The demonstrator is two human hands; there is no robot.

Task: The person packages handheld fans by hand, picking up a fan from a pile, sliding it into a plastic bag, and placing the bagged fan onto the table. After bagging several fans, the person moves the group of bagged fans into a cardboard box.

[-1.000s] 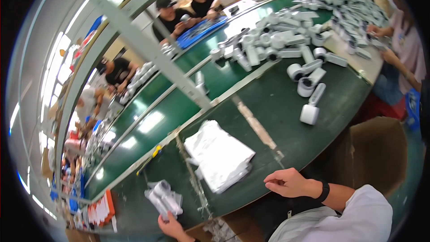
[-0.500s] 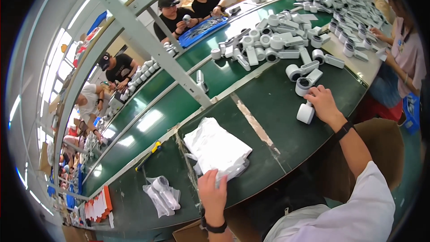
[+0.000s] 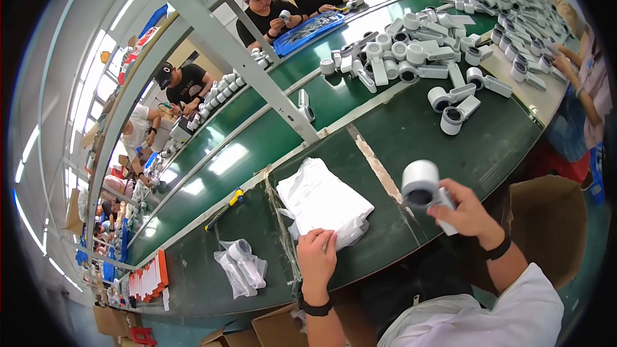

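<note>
My right hand (image 3: 472, 212) is wrapped round the handle of a white hair-dryer-shaped device (image 3: 421, 177), held up over the green bench with the dark opening of its round head showing. At the near edge of a stack of white plastic bags (image 3: 324, 196), my left hand (image 3: 316, 254) has its fingers closed on the edge of a bag. Left of that stack lies a similar device in a clear bag (image 3: 241, 268). Two loose devices, one of them a white device (image 3: 452, 119), rest beyond my right hand, in front of a large heap of devices (image 3: 411, 51).
A yellow-and-black utility knife (image 3: 225, 209) lies left of the bags. Orange-edged cards (image 3: 149, 279) are stacked at far left. A metal post (image 3: 250, 71) rises from the bench. An open cardboard box (image 3: 546, 225) stands at right. Co-workers sit across the conveyor (image 3: 225, 157) and at right.
My right hand has picked up a device from the right of the bench and brought it nearer and left. My left hand stays at the bag edge. The view has shifted slightly.
</note>
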